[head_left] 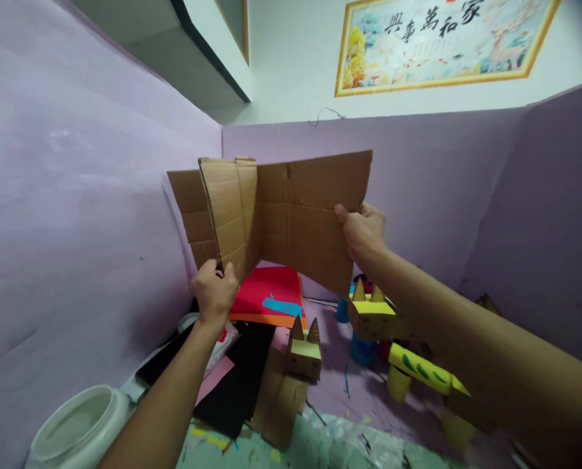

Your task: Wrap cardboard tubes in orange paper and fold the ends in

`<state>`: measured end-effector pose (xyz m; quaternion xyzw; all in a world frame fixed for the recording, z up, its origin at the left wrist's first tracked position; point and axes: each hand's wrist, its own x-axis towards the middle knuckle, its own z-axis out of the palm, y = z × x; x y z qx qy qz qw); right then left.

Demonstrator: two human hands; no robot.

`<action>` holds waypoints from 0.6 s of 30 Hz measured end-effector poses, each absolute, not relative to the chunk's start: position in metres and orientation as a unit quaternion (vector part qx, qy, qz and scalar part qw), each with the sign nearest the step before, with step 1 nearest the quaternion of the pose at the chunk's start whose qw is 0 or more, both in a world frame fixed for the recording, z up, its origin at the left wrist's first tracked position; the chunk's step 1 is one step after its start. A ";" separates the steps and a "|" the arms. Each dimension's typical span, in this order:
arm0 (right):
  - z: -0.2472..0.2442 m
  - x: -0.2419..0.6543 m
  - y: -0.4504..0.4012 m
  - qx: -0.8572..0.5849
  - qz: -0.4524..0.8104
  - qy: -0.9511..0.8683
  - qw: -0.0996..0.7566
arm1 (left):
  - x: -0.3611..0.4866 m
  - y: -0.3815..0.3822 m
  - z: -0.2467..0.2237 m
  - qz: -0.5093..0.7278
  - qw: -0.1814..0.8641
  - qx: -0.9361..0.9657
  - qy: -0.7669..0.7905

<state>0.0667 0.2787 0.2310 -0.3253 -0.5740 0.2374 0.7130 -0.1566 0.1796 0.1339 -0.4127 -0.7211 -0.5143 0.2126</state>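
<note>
In mid-air before me is a large sheet of brown cardboard (315,208), creased and folded into panels. My left hand (215,292) pinches the lower edge of its left panel between thumb and fingers. At the right edge, my right hand (364,228) grips the sheet, with the thumb on the near face and the fingers behind it. Below the sheet stands a small cardboard box figure (304,355) with two pointed ears and a yellow-green top. A similar eared box (372,316) is partly covered by my right forearm.
Red paper (256,286) with blue scraps lies at the back, black paper (237,378) nearer. A white jar (83,423) stands front left. A yellow paper tube piece (420,368) with green leaf marks is at right. Purple walls (418,182) enclose the workspace.
</note>
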 end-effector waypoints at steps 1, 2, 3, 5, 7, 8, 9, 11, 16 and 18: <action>0.236 0.070 0.269 -0.300 0.245 -0.565 0.728 | -0.149 0.176 0.142 -0.517 0.228 -0.422 -0.710; 0.239 0.074 0.260 -0.276 0.255 -0.556 0.741 | -0.141 0.173 0.150 -0.518 0.242 -0.434 -0.696; 0.242 0.077 0.252 -0.253 0.265 -0.547 0.753 | -0.131 0.169 0.159 -0.517 0.256 -0.449 -0.682; 0.244 0.082 0.238 -0.214 0.279 -0.530 0.772 | -0.110 0.161 0.177 -0.513 0.282 -0.482 -0.652; 0.247 0.082 0.226 -0.183 0.284 -0.515 0.788 | -0.088 0.154 0.195 -0.506 0.313 -0.507 -0.623; 0.249 0.081 0.220 -0.162 0.294 -0.507 0.794 | -0.076 0.151 0.203 -0.500 0.334 -0.517 -0.609; 0.251 0.080 0.215 -0.137 0.311 -0.496 0.799 | -0.065 0.149 0.211 -0.491 0.353 -0.530 -0.595; 0.257 0.075 0.203 -0.086 0.363 -0.470 0.800 | -0.044 0.145 0.223 -0.455 0.374 -0.566 -0.577; 0.263 0.075 0.180 -0.049 0.420 -0.443 0.790 | -0.006 0.135 0.243 -0.353 0.344 -0.660 -0.567; 0.259 0.077 0.178 -0.081 0.408 -0.445 0.793 | 0.003 0.132 0.247 -0.328 0.318 -0.695 -0.556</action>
